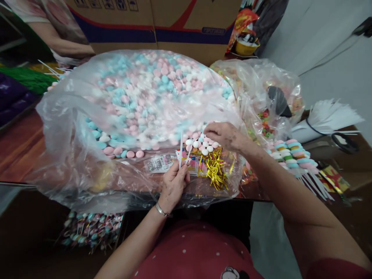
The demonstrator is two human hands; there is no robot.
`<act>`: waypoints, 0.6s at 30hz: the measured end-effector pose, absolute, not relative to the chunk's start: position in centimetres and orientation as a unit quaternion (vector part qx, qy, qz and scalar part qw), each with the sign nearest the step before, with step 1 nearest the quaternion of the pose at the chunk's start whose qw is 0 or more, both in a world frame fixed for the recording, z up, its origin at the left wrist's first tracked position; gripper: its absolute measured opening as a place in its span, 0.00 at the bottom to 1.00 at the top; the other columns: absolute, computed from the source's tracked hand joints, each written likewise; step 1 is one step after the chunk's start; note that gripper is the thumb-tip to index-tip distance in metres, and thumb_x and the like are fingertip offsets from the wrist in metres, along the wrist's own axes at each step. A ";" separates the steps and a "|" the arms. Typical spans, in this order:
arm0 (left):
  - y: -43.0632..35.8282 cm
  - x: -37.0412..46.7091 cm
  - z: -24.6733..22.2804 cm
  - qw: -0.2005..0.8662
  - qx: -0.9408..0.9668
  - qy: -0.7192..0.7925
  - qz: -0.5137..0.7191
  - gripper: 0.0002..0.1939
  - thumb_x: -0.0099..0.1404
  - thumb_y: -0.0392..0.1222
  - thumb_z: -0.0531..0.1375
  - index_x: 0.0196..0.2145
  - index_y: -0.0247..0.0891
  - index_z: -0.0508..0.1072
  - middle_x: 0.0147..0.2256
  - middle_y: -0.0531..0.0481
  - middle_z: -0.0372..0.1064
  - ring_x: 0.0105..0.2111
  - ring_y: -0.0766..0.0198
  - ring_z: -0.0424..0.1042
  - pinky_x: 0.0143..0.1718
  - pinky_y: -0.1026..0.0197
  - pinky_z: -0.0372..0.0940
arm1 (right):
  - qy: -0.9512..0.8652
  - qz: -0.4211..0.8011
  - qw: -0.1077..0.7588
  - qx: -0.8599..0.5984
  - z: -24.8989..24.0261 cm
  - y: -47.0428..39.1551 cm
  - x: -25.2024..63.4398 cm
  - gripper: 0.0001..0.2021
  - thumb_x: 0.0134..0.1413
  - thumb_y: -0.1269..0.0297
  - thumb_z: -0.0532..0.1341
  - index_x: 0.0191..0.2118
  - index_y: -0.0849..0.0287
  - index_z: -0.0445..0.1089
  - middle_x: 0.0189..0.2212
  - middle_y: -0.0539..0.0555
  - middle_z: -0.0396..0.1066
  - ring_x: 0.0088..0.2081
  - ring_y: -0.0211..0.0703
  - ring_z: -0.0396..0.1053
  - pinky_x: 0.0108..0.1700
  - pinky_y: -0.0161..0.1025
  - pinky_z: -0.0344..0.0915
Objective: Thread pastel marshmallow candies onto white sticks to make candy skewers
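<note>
While the left grip pinches thin white sticks, I cannot tell about the right grip.

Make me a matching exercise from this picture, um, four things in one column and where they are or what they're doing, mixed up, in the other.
Column one
1. cardboard box
2. left hand
3. gold strips
4. bracelet

Column two
A. holding white sticks
B. around the left wrist
C. behind the large plastic bag
D. on the near side of the small heap of rounded pieces

Pairs: 1-C, 2-A, 3-D, 4-B
</note>
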State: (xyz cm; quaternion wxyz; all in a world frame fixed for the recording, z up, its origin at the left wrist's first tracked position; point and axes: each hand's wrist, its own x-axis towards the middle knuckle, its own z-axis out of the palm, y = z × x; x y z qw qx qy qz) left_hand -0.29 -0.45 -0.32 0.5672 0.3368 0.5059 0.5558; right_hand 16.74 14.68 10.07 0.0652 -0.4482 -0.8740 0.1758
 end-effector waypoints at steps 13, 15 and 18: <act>-0.2 -0.4 -0.2 0.558 0.332 0.520 0.555 0.17 0.61 0.55 0.63 0.30 0.37 0.71 0.18 0.57 0.59 0.15 0.74 0.49 0.15 0.69 0.44 | -0.926 0.129 -0.008 -0.355 5.0 11.6 17.6 0.10 0.63 0.64 0.55 0.46 0.58 0.70 0.42 0.57 0.71 0.41 0.44 0.67 0.40 0.37 0.61; -0.3 -0.4 -0.1 0.544 0.348 0.526 0.552 0.17 0.62 0.55 0.62 0.30 0.37 0.71 0.18 0.57 0.59 0.16 0.74 0.50 0.16 0.69 0.45 | -0.922 0.130 -0.010 -0.365 4.7 11.4 17.5 0.10 0.61 0.65 0.55 0.46 0.58 0.70 0.42 0.57 0.71 0.41 0.45 0.67 0.39 0.37 0.61; -0.4 -0.4 -0.1 0.536 0.375 0.526 0.543 0.16 0.65 0.54 0.60 0.30 0.37 0.72 0.19 0.57 0.59 0.16 0.73 0.51 0.16 0.68 0.46 | -0.886 0.201 0.048 -0.415 5.2 11.5 17.8 0.09 0.57 0.66 0.56 0.42 0.59 0.71 0.38 0.55 0.72 0.37 0.41 0.67 0.37 0.36 0.61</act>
